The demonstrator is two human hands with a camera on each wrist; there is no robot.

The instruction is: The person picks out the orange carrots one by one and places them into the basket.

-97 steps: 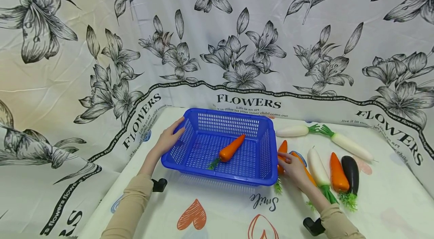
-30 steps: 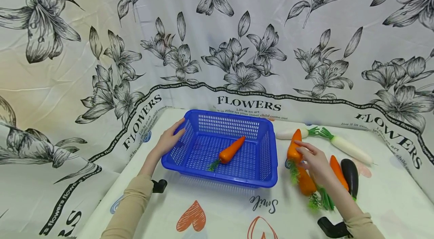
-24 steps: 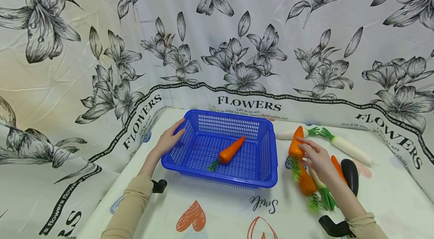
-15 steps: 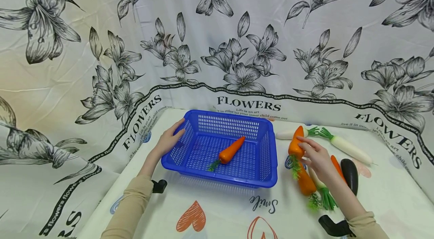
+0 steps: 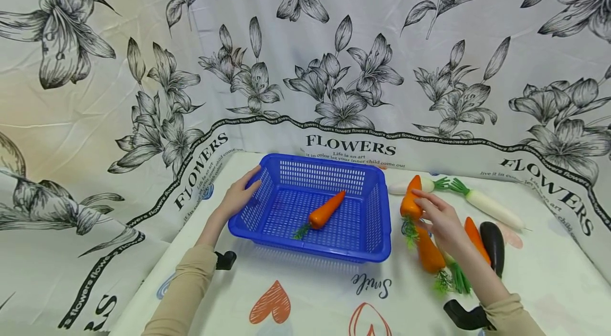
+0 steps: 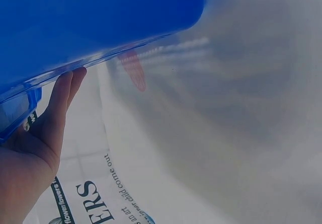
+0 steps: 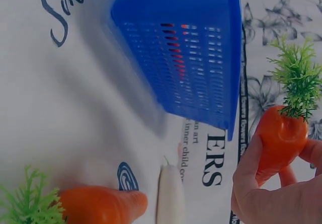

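My left hand (image 5: 237,195) holds the left rim of a blue plastic basket (image 5: 312,248); in the left wrist view the fingers (image 6: 59,95) meet the underside of its rim. One orange carrot (image 5: 324,212) lies on the basket floor, its green top toward me. To the right of the basket my right hand (image 5: 441,219) pinches another carrot (image 5: 410,202), its tip upward and its leafy top hanging down. The right wrist view shows that carrot (image 7: 282,138) between thumb and fingers, apart from the basket wall.
Beneath the right hand lie a carrot (image 5: 429,256) and a partly hidden white radish (image 5: 459,275). Further right are one more carrot (image 5: 476,239) and an eggplant (image 5: 491,243). Two white radishes (image 5: 494,210) lie at the back. A flower-printed curtain (image 5: 315,81) rises behind.
My right hand has picked up the carrot from beside the basket and raised it; in the last half second it has shifted slightly left. The left hand and basket stay put.
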